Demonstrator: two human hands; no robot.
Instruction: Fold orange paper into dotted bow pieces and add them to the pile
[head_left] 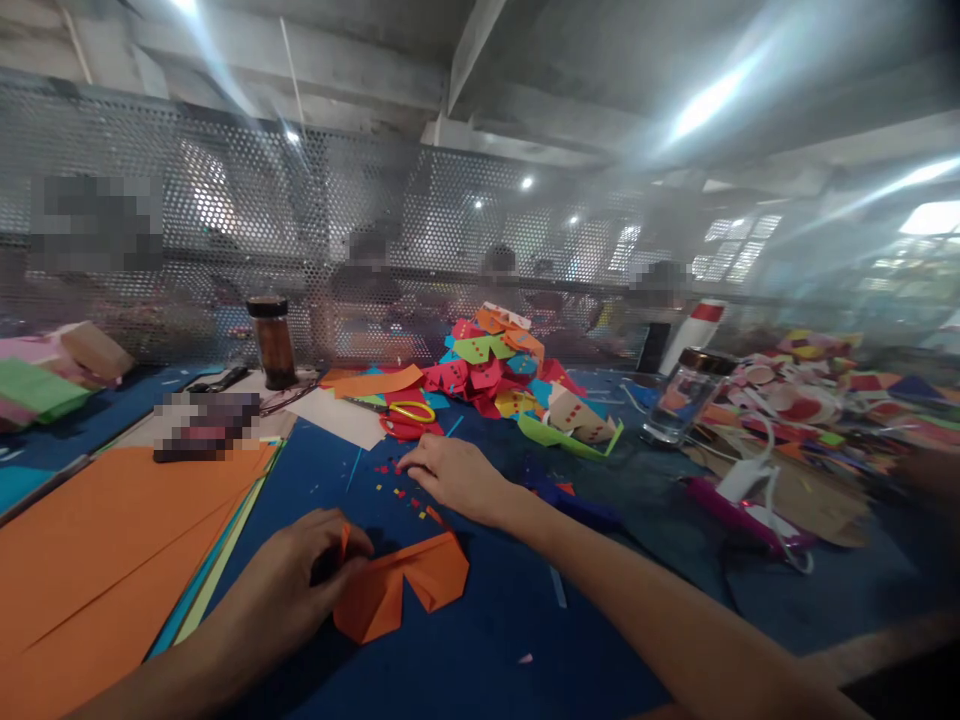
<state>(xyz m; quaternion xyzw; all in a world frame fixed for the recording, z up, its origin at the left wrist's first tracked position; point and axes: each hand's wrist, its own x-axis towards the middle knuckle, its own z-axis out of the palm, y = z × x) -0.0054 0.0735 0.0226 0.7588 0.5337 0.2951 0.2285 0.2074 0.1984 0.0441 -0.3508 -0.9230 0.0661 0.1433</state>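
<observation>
Folded orange paper [442, 570] spreads rightward from the left hand [311, 570], over the near part of a blue table [480, 660]; that hand's thumb and fingers are pinched on the paper's left end. Just beyond, the right hand [457, 475] has its fingertips beside tiny paper bits [394, 490]; whether they grip one, I cannot tell. Farther back are yellow-handled scissors [430, 412] and a colourful paper pile [487, 375].

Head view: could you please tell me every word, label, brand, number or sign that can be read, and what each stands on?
No text can be read anywhere.
Folded orange paper: no lettering visible.
Red-and-white container: too blurred to tell.
Dark pixelated item: any text is hidden.
</observation>
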